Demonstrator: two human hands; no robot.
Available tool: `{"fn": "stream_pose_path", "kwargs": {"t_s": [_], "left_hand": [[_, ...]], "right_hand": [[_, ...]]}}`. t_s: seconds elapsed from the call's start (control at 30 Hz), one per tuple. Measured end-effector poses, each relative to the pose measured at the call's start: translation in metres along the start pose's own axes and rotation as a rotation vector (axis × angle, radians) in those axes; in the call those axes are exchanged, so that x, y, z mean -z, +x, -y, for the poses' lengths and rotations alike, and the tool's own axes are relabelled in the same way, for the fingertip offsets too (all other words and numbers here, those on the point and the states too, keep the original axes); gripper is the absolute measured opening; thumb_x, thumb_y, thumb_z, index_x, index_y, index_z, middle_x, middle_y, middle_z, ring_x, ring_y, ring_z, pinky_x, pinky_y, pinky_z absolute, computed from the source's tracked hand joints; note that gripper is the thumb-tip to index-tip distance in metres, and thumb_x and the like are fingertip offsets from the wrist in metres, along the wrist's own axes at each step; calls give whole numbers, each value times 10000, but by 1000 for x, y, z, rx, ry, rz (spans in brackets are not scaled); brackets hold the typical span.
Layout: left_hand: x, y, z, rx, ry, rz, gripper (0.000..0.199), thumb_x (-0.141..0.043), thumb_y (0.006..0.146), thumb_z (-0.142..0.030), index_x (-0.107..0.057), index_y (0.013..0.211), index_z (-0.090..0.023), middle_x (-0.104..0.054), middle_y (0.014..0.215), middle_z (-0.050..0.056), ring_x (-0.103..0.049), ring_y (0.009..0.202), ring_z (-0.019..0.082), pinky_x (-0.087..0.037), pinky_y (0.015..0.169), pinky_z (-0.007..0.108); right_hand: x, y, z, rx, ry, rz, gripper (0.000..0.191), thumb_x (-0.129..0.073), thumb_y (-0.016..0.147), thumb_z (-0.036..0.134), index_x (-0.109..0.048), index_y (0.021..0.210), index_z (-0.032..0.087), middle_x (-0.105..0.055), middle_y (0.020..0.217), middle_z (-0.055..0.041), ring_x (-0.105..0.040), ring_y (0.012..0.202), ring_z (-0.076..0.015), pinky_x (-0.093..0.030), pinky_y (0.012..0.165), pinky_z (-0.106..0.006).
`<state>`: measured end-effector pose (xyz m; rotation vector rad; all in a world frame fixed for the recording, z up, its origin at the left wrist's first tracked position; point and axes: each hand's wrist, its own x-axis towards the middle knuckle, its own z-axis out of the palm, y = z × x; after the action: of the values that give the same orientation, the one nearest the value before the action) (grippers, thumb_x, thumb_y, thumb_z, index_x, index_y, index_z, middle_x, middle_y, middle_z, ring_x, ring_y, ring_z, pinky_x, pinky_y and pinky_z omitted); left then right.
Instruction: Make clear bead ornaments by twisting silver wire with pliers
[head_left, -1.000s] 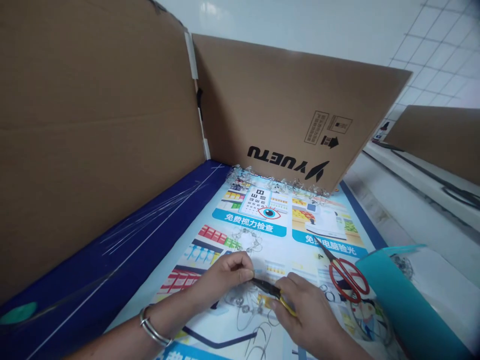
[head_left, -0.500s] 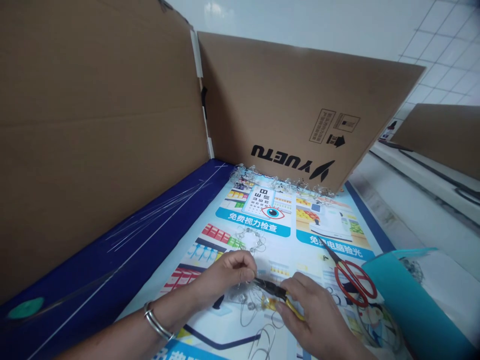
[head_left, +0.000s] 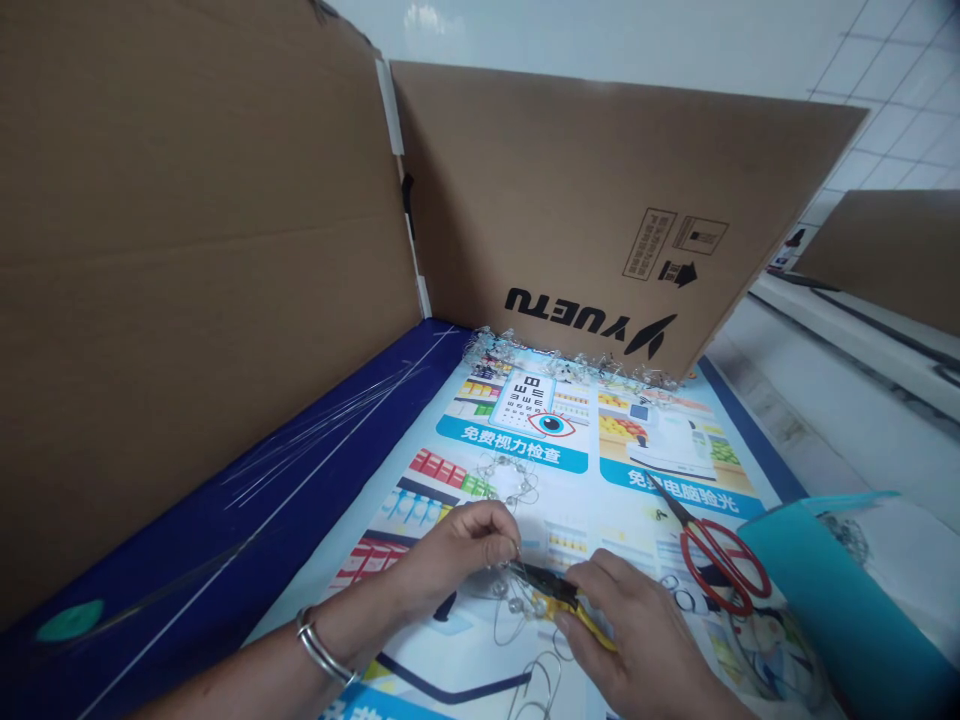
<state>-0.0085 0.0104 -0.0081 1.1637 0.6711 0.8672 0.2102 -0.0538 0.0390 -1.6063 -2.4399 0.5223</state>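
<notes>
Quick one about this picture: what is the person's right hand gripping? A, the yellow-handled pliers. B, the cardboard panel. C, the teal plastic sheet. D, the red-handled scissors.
A. The right hand is closed around the yellow handles of the pliers, whose black tips reach toward the wire strand pinched in the left hand; the red-handled scissors lie apart on the printed poster.

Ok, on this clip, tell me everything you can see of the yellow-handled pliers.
The long-nose pliers have a slim dark metal grip and yellow handles, partly covered by the fingers of the right hand holding them. The tip points left toward the left hand, among thin wire strung with clear beads; whether it clamps the wire cannot be told.
</notes>
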Motion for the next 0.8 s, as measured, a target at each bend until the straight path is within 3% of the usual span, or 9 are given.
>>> {"fn": "stream_pose_path", "kwargs": {"t_s": [0.8], "left_hand": [[-7, -2, -3, 20, 60, -62, 148, -631, 763, -268, -581, 723, -135, -528, 681, -3, -447, 640, 105, -336, 604, 226]], "right_hand": [[-3, 5, 0, -27, -39, 27, 195, -380, 865, 377, -525, 899, 251, -560, 840, -16, -542, 764, -183, -323, 616, -271]]}}
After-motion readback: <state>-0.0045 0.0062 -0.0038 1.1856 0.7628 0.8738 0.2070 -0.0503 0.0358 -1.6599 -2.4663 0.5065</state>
